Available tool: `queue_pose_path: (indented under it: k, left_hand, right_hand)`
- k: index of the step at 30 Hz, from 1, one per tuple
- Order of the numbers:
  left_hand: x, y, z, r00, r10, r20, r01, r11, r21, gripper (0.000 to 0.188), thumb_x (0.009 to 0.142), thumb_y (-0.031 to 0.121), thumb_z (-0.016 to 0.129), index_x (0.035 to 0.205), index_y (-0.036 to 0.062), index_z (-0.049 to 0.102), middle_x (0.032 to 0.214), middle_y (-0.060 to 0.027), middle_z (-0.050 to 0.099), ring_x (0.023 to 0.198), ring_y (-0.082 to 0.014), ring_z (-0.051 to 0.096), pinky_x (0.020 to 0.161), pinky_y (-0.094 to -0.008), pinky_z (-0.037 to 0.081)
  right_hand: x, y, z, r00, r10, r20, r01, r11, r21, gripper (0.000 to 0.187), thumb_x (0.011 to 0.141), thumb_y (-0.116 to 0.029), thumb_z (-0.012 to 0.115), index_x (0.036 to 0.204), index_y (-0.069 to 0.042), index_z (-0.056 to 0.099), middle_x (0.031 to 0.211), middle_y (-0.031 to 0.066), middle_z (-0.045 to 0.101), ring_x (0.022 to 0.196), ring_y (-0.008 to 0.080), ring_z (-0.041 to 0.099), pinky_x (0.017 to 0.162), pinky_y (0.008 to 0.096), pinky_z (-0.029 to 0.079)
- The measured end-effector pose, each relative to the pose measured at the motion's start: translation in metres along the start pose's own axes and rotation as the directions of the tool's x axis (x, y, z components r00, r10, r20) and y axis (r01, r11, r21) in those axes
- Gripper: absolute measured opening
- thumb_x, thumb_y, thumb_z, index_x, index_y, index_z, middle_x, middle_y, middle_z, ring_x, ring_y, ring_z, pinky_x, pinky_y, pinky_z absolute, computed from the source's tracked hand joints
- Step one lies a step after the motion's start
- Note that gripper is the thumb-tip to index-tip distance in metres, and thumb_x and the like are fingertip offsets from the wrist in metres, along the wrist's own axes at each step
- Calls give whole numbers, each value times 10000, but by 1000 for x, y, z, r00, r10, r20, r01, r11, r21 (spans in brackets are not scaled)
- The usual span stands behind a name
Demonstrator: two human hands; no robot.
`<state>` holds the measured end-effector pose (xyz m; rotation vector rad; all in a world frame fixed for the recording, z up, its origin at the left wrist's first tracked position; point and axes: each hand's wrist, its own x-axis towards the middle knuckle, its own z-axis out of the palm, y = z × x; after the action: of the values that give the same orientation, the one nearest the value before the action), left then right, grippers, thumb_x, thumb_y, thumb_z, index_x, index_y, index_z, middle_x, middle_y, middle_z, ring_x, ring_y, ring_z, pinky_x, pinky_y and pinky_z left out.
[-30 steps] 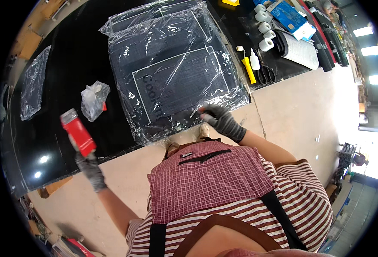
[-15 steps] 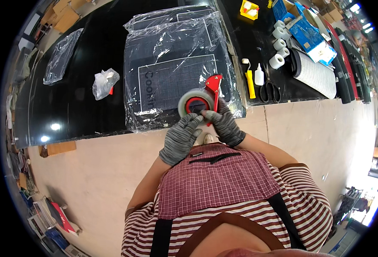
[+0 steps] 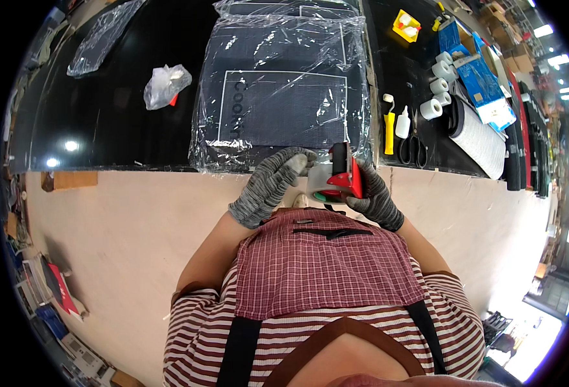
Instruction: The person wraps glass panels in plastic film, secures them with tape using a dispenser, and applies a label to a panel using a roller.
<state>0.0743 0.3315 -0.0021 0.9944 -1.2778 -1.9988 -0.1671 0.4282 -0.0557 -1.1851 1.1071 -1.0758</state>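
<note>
My right hand (image 3: 376, 197), in a grey knit glove, grips a red tape dispenser (image 3: 354, 182) with a black roller on top. A roll of clear tape (image 3: 320, 177) sits in it, with a bit of green showing at its core. Just left of the roll is my left hand (image 3: 268, 187), gloved alike, its fingers drawn together in a pinch; whatever they hold is too fine to make out. Both hands are at the table's front edge, before a stack of dark grey flat pieces (image 3: 284, 106) wrapped in clear plastic film.
Left on the black table (image 3: 113, 129) lie a crumpled plastic bag (image 3: 166, 87) and a film-wrapped piece (image 3: 104, 39). To the right are a yellow-handled roller (image 3: 389, 132), a white bottle (image 3: 402, 122), black scissors (image 3: 413, 149), several white rolls (image 3: 431, 109) and a yellow tray (image 3: 406, 27).
The tape dispenser has turned and shifted right and toward me in my right hand. My left hand has come off the tape roll and sits apart from it. The view has shifted.
</note>
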Motion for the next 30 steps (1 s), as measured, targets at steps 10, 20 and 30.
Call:
queue_pose_path:
  k: [10, 20, 30]
  left_hand:
    - [-1, -22, -35, 966, -188, 176, 192, 981, -6, 491, 858, 402, 581, 1170, 23, 562, 1027, -64, 607, 911, -110, 546, 717, -237, 469]
    - [-20, -43, -63, 971, -237, 37, 237, 972, 7, 253, 875, 222, 598, 935, -22, 624, 760, -48, 623, 692, -114, 593, 632, -235, 501]
    - [-66, -73, -195, 802, -7, -597, 207, 941, 268, 107, 823, 159, 642, 814, 53, 635, 613, 22, 532, 538, -49, 451, 491, -207, 390]
  right_hand:
    - [17, -25, 14, 973, -125, 196, 199, 882, -426, 784, 679, -9, 691, 1366, -124, 330, 1239, 101, 483, 1115, 213, 496, 920, 334, 425]
    - [51, -62, 36, 923, -43, 383, 339, 563, -754, 736, 633, -153, 758, 1277, -80, 410, 1024, 157, 564, 913, 315, 573, 795, 388, 488]
    - [50, -54, -24, 942, 315, 111, -59, 485, -872, 622, 586, -199, 761, 1148, -68, 528, 861, 130, 589, 753, 287, 585, 665, 366, 501]
